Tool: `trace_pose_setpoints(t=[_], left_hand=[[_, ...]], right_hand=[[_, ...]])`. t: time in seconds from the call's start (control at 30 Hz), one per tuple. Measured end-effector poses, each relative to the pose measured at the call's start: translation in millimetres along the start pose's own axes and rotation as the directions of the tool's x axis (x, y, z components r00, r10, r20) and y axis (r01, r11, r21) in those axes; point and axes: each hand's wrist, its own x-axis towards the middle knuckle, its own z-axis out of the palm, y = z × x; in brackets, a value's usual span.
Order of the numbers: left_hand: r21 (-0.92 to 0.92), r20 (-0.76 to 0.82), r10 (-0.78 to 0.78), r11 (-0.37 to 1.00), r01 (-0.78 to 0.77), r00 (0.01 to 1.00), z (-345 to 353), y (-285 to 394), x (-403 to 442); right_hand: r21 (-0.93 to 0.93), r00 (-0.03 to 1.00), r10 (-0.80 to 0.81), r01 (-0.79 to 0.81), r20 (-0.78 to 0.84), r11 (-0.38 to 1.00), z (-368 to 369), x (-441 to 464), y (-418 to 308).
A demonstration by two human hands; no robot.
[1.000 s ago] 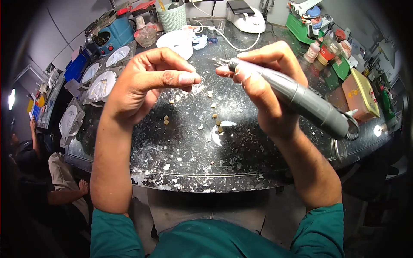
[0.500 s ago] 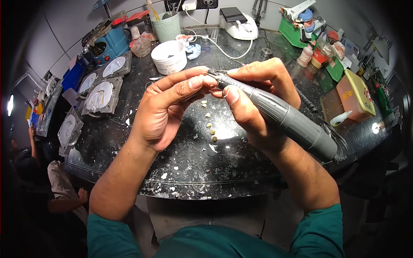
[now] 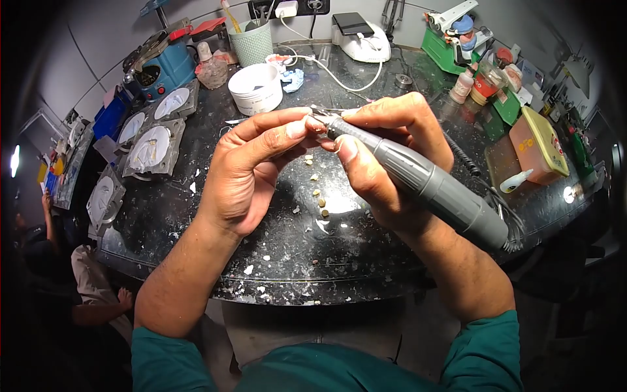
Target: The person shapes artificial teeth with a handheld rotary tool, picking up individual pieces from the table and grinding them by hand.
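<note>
The pale green textured cup [image 3: 253,46], beyond your left hand [image 3: 251,160], contains a yellow-handled tool [image 3: 231,17]. Your right hand [image 3: 385,160] grips the grey cylindrical handpiece [image 3: 434,186], tip beside the left's pinched fingertips.

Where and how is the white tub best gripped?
Probably by its outer wall, just below the rim, from the near left. The tub looks round, open-topped and upright, so curved fingers should suit it. The blue piece sits close on its right and the green cup stands behind, making those sides tighter.
</note>
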Motion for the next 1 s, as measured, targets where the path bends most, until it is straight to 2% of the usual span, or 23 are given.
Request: trace_pose_setpoints(t=[0.2, 0.3, 0.4, 0.5, 0.6, 0.7, 1.0], left_hand=[[-0.023, -0.002, 0.003, 1.0, -0.003, 1.0, 1, 0, 0], [-0.066, 0.022, -0.013, 0.998, 0.015, 1.0, 1, -1, 0], [-0.098, -0.008, -0.037, 0.995, 0.036, 0.999, 1, -2, -1], [-0.156, -0.019, -0.06, 0.986, 0.056, 0.998, -1, -3, -2], [-0.192, -0.025, -0.078, 0.979, 0.072, 0.997, -2, -4, -2], [-0.186, -0.035, -0.082, 0.98, 0.074, 0.996, 0, -7, -2], [-0.185, 0.026, -0.034, 0.982, 0.038, 0.999, -2, -8, -2]], right_hand=[[0.083, 0.996, 0.088, -0.085, -0.029, 0.993, 4, -2, -4], [-0.035, 0.987, -0.001, 0.007, 0.16, 0.999, -7, 2, -7], [-0.063, 0.986, 0.018, -0.008, 0.165, 0.998, -8, 1, -9], [-0.059, 0.99, -0.061, 0.068, 0.127, 0.996, -6, 2, -5], [-0.022, 0.99, 0.069, -0.067, 0.121, 0.998, -5, 1, -6], [-0.093, 0.988, 0.059, -0.046, 0.144, 0.995, -6, 1, -10], [-0.118, 0.987, 0.05, -0.031, 0.156, 0.993, -8, 1, -9]])
